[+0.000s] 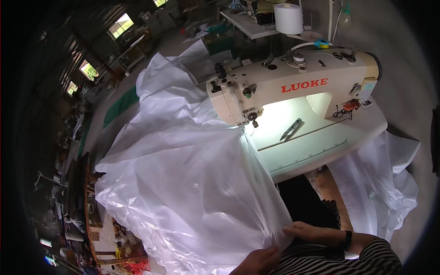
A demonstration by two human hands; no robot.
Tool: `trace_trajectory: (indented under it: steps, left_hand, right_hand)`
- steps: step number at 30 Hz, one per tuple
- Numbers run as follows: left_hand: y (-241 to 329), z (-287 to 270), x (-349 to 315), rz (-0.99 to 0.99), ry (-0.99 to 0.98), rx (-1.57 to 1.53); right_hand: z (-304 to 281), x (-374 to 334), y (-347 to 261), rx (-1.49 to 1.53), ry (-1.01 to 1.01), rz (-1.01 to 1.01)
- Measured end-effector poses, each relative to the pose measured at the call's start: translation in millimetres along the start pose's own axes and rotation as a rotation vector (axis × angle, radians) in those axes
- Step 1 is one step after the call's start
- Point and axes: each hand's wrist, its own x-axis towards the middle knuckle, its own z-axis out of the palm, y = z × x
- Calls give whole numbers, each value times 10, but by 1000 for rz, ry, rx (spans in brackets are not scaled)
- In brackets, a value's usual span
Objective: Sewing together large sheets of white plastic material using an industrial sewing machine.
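A large white plastic sheet [197, 178] spreads over the left of the sewing machine [293, 87] and hangs down toward me. Its right edge runs from under the needle area [243, 129] to my lap, pulled into tight folds. My right hand [311, 232] pinches that edge between thumb and fingers, a watch or band on the wrist. Just left of it and nearer to me, my left hand [259, 261] is closed on the same sheet, its fingertips partly hidden. Thread snips [291, 130] lie on the lit machine bed [298, 151].
More white sheeting [378, 178] hangs at the right below the machine bed. A white thread cone [288, 19] stands behind the machine, near a side table [251, 25]. At the lower left is a wooden frame [88, 206] with coloured scraps. Workshop windows [121, 25] show far left.
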Motion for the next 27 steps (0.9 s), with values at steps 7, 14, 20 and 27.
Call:
trace_trajectory:
  steps: [7,14,20,27]
  left_hand:
    - [6,163,381,261,-159,349]
    - [440,-288,680,421,0,296]
    - [-533,-1152,254,-588,565,1225]
    - [-205,-1260,-2,-321,980,856]
  right_hand:
    - [-102,-76,-693,-386,318,-406]
    - [-239,256,-587,-470,385,-475]
    - [-193,306,-324,-214,208,-348]
    - [-181,324,-220,-172,205,-321]
